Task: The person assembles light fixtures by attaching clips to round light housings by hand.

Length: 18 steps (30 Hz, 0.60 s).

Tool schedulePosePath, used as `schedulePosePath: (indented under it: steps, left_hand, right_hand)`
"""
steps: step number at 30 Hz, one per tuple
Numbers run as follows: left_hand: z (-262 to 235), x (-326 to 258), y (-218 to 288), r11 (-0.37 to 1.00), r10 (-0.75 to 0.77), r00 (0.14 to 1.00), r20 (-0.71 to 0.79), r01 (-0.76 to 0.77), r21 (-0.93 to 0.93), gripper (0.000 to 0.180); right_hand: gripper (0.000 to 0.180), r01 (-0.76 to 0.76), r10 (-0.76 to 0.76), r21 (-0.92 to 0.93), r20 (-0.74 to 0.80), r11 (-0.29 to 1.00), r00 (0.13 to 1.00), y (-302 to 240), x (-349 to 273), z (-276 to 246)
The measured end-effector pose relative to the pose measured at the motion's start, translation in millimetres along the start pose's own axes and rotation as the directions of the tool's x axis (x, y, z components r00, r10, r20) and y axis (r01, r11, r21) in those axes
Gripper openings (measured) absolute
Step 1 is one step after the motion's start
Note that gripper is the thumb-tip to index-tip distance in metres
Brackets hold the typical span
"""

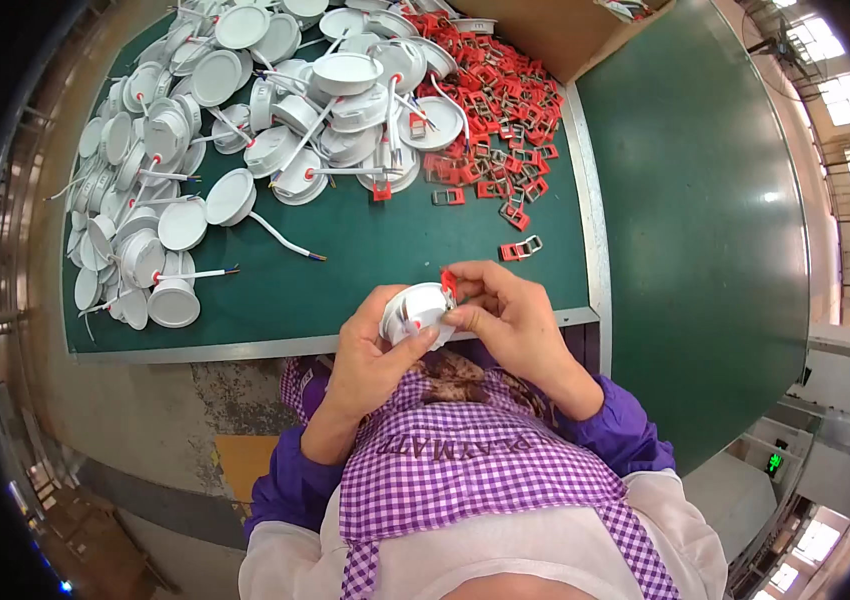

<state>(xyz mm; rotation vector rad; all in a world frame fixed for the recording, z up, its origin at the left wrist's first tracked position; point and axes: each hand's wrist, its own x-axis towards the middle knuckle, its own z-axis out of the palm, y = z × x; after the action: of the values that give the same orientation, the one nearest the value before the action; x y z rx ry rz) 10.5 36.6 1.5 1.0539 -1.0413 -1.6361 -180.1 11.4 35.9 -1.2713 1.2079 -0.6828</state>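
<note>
My left hand (pixel 357 362) is closed around a white round downlight (pixel 415 308), held tilted just over the near edge of the green table. Its thumb lies across the lamp's back, by a small red spot. At the lamp's right rim, my right hand (pixel 517 318) pinches a red spring clip (pixel 448 283) between fingers and thumb. The clip touches the lamp's side; whether it is seated there I cannot tell, since my fingers cover part of it. One loose red and metal clip (pixel 520 249) lies on the table beyond my right hand.
Many white downlights with cables (pixel 230 195) are heaped across the table's left and middle. A pile of red clips (pixel 510 110) lies at the far right, below a cardboard box (pixel 570 35). A pale metal strip (pixel 593 215) divides this table from another green surface (pixel 695 230).
</note>
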Motion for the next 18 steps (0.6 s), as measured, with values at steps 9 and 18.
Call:
schedulePosePath:
  steps: [9,18]
  left_hand:
    - [10,11,5,0.965,0.124,0.987,-0.097,-0.098,0.245,0.039]
    - [-35,13,7,0.925,-0.051,0.988,-0.146,-0.008,-0.379,0.032]
  right_hand:
    - [0.040,-0.001,0.002,0.025,-0.019,1.000,1.000,17,2,-24]
    - [0.021,0.199,-0.462,-0.783,-0.124,0.589,0.878,37,13,-69]
